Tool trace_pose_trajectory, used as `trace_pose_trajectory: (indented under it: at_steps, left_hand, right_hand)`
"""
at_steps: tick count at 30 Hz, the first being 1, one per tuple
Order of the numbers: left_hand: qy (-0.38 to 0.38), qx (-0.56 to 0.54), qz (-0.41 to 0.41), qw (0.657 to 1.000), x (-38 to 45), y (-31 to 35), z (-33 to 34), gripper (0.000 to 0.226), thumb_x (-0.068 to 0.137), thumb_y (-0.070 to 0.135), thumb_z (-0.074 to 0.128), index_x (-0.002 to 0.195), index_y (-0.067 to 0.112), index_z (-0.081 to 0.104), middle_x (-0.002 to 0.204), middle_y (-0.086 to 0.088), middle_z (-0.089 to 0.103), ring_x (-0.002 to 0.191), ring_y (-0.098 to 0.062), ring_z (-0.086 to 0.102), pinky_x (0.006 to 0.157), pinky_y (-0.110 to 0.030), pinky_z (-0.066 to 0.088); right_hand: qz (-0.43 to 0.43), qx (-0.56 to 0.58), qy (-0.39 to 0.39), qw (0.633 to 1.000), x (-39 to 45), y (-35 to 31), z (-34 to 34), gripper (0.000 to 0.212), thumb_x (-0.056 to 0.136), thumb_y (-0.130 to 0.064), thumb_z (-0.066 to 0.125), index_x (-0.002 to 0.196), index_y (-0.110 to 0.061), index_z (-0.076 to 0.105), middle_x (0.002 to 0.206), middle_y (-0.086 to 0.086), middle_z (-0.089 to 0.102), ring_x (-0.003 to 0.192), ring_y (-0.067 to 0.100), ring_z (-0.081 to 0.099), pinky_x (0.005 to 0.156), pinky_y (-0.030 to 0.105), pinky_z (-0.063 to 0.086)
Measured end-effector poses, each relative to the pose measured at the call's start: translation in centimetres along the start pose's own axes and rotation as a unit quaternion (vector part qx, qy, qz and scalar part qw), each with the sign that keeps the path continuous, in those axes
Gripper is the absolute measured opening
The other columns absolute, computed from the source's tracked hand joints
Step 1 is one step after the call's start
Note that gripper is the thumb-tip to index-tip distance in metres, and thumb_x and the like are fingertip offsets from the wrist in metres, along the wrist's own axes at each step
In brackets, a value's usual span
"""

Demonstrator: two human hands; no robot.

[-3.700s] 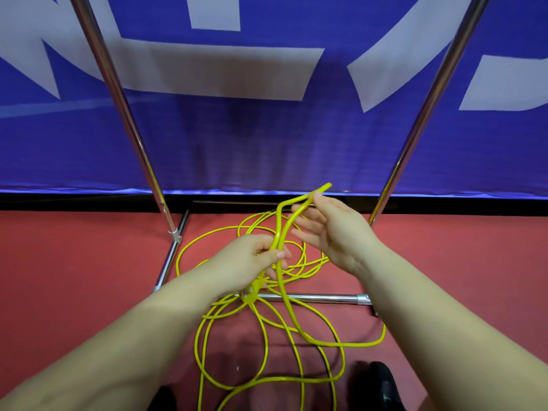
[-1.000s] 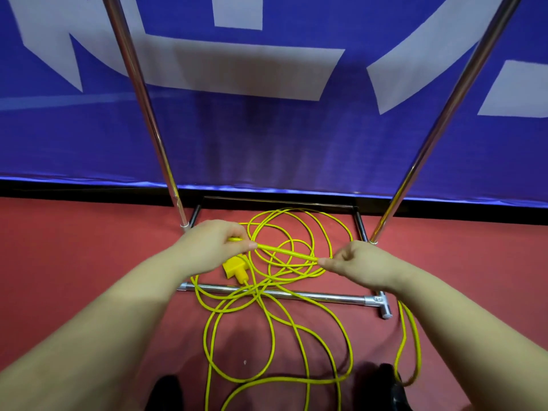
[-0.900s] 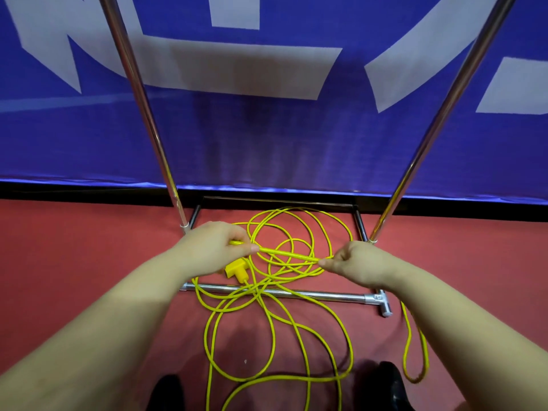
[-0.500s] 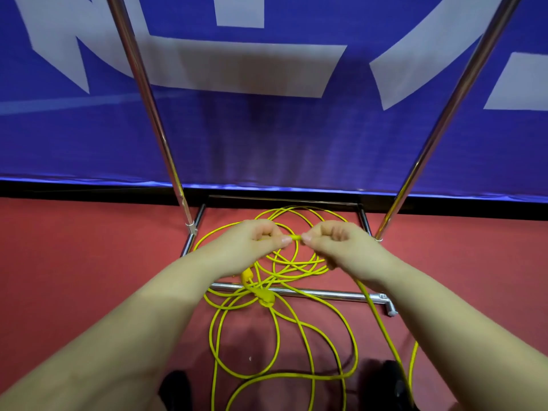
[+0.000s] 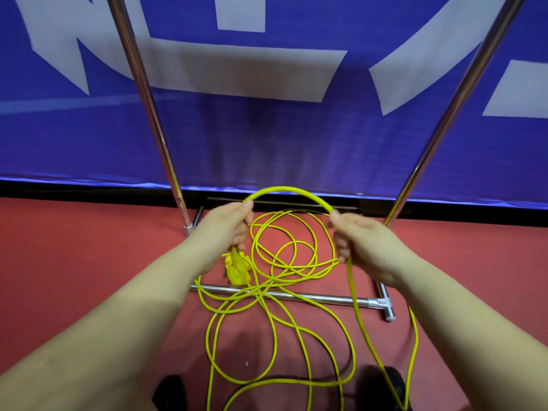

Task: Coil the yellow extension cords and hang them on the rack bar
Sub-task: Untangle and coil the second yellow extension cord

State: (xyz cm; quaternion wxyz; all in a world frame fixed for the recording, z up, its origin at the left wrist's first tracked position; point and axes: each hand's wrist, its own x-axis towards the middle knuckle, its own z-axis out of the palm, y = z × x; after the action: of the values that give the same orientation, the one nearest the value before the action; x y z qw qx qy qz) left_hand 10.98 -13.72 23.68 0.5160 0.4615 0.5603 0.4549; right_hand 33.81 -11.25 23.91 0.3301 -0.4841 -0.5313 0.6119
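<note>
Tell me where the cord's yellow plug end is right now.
In the head view the yellow plug hangs just below the left hand, left of centre, above the rack's chrome base bar and beside the loose cord loops.

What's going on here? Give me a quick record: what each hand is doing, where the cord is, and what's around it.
left hand: grips one end of an arch of yellow cord
right hand: grips the other end of the arch
plug: yellow, hangs below the left hand
rest of cord: loose tangled loops on the red floor, crossing the rack's base bar
rack uprights: two metal poles
backdrop: blue banner, white shapes
progress: nothing hung in view
</note>
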Motion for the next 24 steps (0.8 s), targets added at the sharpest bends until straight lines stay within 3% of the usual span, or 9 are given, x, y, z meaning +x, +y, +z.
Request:
trace_pose_trajectory:
  at_steps: [3, 5, 7, 9, 13, 16, 19, 22, 24]
  left_hand:
    - [0.076, -0.122, -0.010, 0.990, 0.5, 0.2, -0.6, 0.035, 0.101, 0.031, 0.034, 0.070, 0.016, 0.040, 0.038, 0.011, 0.025, 0.031, -0.002, 0.023, 0.036, -0.013, 0.027]
    - [0.118, -0.208, -0.020, 0.971, 0.8, 0.6, -1.3, 0.036, 0.101, 0.034, 0.034, 0.069, 0.018, 0.039, 0.037, 0.011, 0.024, 0.030, -0.002, 0.021, 0.034, -0.012, 0.024]
    - [0.152, -0.254, -0.023, 0.955, 1.1, 0.9, -2.0, 0.036, 0.101, 0.035, 0.034, 0.069, 0.018, 0.039, 0.036, 0.011, 0.024, 0.029, -0.001, 0.020, 0.032, -0.013, 0.022]
    - [0.170, -0.270, -0.028, 0.947, 1.2, 0.9, -2.7, 0.036, 0.101, 0.034, 0.035, 0.070, 0.018, 0.040, 0.036, 0.011, 0.024, 0.029, -0.001, 0.020, 0.032, -0.013, 0.022]
    - [0.163, -0.297, -0.038, 0.940, 1.4, 0.6, -2.5, 0.026, 0.100, 0.020, 0.036, 0.078, 0.016, 0.047, 0.048, 0.006, 0.033, 0.032, -0.003, 0.025, 0.036, -0.014, 0.025]
    - [0.144, -0.207, -0.003, 0.968, 1.4, 0.4, -1.7, 0.021, 0.099, 0.008, 0.032, 0.101, 0.010, 0.053, 0.066, 0.001, 0.043, 0.045, -0.005, 0.036, 0.043, -0.015, 0.030]
    - [0.103, -0.023, 0.050, 0.993, 0.9, 0.3, -0.5, 0.023, 0.101, 0.014, 0.035, 0.116, 0.015, 0.052, 0.083, 0.002, 0.061, 0.057, -0.003, 0.054, 0.049, -0.014, 0.038]
    - [0.043, 0.078, 0.055, 0.994, 0.1, 0.1, 0.7, 0.029, 0.100, 0.019, 0.038, 0.126, 0.014, 0.050, 0.103, -0.002, 0.067, 0.080, -0.007, 0.067, 0.063, -0.015, 0.049]
    - [0.012, 0.162, 0.058, 0.985, -0.3, -0.1, 1.2, 0.031, 0.099, 0.020, 0.041, 0.127, 0.013, 0.053, 0.111, 0.000, 0.066, 0.101, -0.011, 0.064, 0.081, -0.025, 0.047]
  right_hand:
    - [0.101, -0.138, -0.176, 0.969, -0.7, 1.5, 0.9, 0.028, 0.094, -0.031, 0.049, 0.073, -0.014, 0.054, 0.053, -0.003, 0.058, 0.045, 0.006, 0.051, 0.049, 0.018, 0.038]
    - [0.159, -0.345, -0.256, 0.889, -0.9, 3.1, 0.8, 0.028, 0.095, -0.034, 0.050, 0.072, -0.019, 0.057, 0.071, -0.002, 0.067, 0.060, 0.005, 0.055, 0.056, 0.020, 0.037]
    - [0.190, -0.470, -0.268, 0.819, -0.7, 4.1, 0.3, 0.018, 0.094, -0.026, 0.050, 0.080, -0.018, 0.057, 0.085, 0.002, 0.066, 0.071, 0.012, 0.054, 0.056, 0.021, 0.040]
    - [0.177, -0.475, -0.202, 0.838, -0.5, 4.3, -0.1, 0.004, 0.093, -0.016, 0.050, 0.090, -0.016, 0.051, 0.081, 0.006, 0.064, 0.061, 0.012, 0.057, 0.050, 0.020, 0.043]
    - [0.089, -0.351, 0.000, 0.932, 0.5, 4.1, -0.5, 0.026, 0.088, -0.012, 0.062, 0.083, -0.021, 0.039, 0.075, 0.012, 0.064, 0.067, 0.028, 0.069, 0.054, 0.034, 0.052]
    - [0.011, -0.337, 0.089, 0.937, 0.7, 3.4, -0.1, 0.021, 0.087, -0.017, 0.065, 0.085, -0.017, 0.044, 0.066, 0.010, 0.064, 0.062, 0.027, 0.070, 0.058, 0.036, 0.054]
    - [-0.015, -0.436, 0.091, 0.895, 0.4, 2.6, 0.4, 0.013, 0.088, -0.026, 0.062, 0.082, -0.019, 0.053, 0.066, 0.006, 0.065, 0.063, 0.022, 0.067, 0.064, 0.028, 0.051]
    - [-0.033, -0.539, 0.021, 0.841, -0.3, 1.3, 1.4, 0.016, 0.087, -0.028, 0.059, 0.082, -0.014, 0.064, 0.077, 0.005, 0.062, 0.078, 0.023, 0.058, 0.068, 0.027, 0.042]
    - [-0.046, -0.517, -0.026, 0.854, -0.8, 0.1, 2.4, 0.021, 0.088, -0.027, 0.059, 0.082, -0.008, 0.066, 0.076, 0.007, 0.062, 0.076, 0.023, 0.055, 0.068, 0.029, 0.042]
